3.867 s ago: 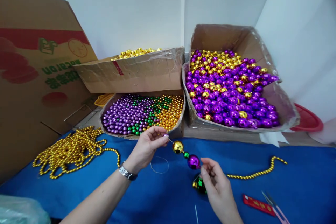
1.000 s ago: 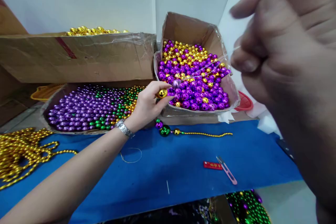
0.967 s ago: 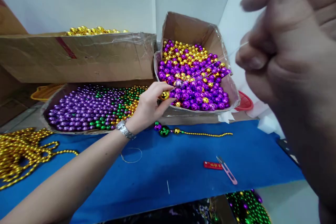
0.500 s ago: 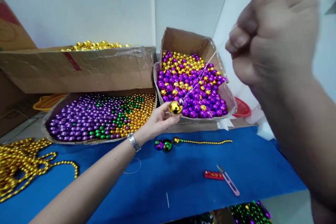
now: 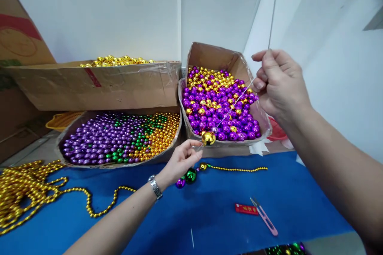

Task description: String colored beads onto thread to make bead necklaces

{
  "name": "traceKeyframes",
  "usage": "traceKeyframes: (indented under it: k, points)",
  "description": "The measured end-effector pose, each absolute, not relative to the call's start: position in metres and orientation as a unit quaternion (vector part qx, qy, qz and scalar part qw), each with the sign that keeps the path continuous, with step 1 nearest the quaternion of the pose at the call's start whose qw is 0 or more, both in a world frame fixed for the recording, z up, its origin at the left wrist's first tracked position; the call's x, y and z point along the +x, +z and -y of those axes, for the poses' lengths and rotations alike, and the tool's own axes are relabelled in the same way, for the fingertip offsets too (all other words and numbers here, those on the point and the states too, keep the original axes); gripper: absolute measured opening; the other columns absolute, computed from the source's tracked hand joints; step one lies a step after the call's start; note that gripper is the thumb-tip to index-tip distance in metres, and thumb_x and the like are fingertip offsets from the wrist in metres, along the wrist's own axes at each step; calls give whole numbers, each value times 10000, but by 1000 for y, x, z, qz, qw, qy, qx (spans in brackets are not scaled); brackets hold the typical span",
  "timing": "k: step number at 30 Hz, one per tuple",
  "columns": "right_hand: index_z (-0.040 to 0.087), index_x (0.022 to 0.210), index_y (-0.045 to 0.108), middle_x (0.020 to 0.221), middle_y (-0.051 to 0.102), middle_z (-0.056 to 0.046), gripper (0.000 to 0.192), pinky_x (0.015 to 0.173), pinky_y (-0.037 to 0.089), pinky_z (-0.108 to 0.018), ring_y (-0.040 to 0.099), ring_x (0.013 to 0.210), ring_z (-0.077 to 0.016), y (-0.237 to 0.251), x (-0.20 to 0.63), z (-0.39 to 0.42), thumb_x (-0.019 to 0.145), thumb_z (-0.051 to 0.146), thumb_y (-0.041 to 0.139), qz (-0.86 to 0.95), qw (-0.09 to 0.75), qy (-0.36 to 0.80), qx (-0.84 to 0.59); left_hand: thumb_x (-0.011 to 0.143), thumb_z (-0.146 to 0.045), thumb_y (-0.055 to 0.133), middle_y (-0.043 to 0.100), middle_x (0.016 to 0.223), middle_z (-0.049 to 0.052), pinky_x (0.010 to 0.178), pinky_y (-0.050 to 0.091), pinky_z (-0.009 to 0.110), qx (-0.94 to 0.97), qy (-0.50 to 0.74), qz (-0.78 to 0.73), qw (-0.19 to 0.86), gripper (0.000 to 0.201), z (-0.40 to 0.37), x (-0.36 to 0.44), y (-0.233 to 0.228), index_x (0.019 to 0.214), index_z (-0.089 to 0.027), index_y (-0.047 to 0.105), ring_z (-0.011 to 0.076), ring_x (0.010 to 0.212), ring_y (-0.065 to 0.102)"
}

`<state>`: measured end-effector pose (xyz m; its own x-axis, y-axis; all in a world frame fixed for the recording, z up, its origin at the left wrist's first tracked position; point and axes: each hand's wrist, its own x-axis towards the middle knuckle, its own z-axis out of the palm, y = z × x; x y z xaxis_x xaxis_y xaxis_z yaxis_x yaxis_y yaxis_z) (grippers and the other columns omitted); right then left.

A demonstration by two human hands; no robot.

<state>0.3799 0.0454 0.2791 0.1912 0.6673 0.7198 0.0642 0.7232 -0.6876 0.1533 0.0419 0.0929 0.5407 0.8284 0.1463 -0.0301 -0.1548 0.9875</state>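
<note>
A few big beads are strung – the left hand (image 5: 181, 159) pinches the gold bead (image 5: 208, 138), the right hand (image 5: 279, 83) grips the taut thread (image 5: 231, 107) – most stringing seems left.

Right hand (image 5: 279, 83) now sits farther from the camera & lower, no longer filling the view, w/ the thread (image 5: 233, 105) pulled taut. Left hand (image 5: 181, 161) drops toward the blue cloth (image 5: 209, 215); gold ball (image 5: 208, 138) hangs just above its fingertips, not inside the grip.
</note>
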Motion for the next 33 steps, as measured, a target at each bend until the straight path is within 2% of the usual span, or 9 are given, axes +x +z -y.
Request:
traceKeyframes:
  k: [2,5,10,13,17,22,25,29,33]
  points:
    - [234,778,613,517,325,74,131,380,279,-199,299,422,-61,282,369,-38,889,293,579,615,700,213,-293,814,-352,605,476,608,-56,501,338,191,671,337,-278,600,567,-42,153,99,1315,-193,391,78,534,442]
    - [251,803,607,542,368,67,137,387,320,-185,341,437,-58,288,346,-30,876,366,595,645,682,197,-281,790,-330,637,598,807,23,610,448,255,679,308,-234,624,756,-43,160,110,1420,-237,230,125,667,568]
    - [268,867,593,562,374,64,220,396,333,-178,363,449,-60,284,313,-27,899,471,514,692,631,192,-292,806,-331,622,580,1091,110,696,489,295,669,310,-154,658,562,-38,188,123,1316,-226,411,143,752,627]
    - [258,878,591,595,403,58,224,423,329,-188,375,473,-61,265,306,-28,921,447,481,714,595,204,-307,809,-357,619,595,926,55,544,440,216,637,339,-176,669,355,-34,200,126,1108,-182,543,62,561,546]
    - [229,828,622,589,417,54,186,406,278,-197,363,472,-65,243,317,-32,916,357,519,742,524,223,-354,835,-424,563,551,750,-19,406,312,168,578,388,-203,689,267,-34,199,118,936,-181,521,4,400,327]
    - [233,779,610,551,397,71,136,363,191,-205,257,400,-55,276,361,-45,893,296,571,622,710,169,-283,802,-446,592,519,646,-32,377,224,148,632,329,-312,629,307,-38,182,79,785,-153,503,21,423,334]
    - [224,752,575,473,289,90,176,359,210,-202,232,382,-62,301,386,-48,919,262,538,571,751,183,-278,827,-448,554,526,649,-37,394,264,154,634,313,-328,627,302,-40,174,62,817,-152,494,25,423,347]
    - [230,750,591,485,291,83,170,367,236,-202,253,402,-65,303,393,-44,911,263,548,561,750,198,-291,807,-420,587,602,754,18,563,445,226,677,299,-318,593,297,-45,165,65,871,-133,547,103,622,553]
    - [227,775,628,538,354,67,132,389,270,-203,303,433,-67,291,368,-32,882,290,584,603,720,219,-263,734,-329,690,577,1191,119,929,436,400,727,322,-297,529,497,-47,159,82,1174,-170,524,232,1103,535]
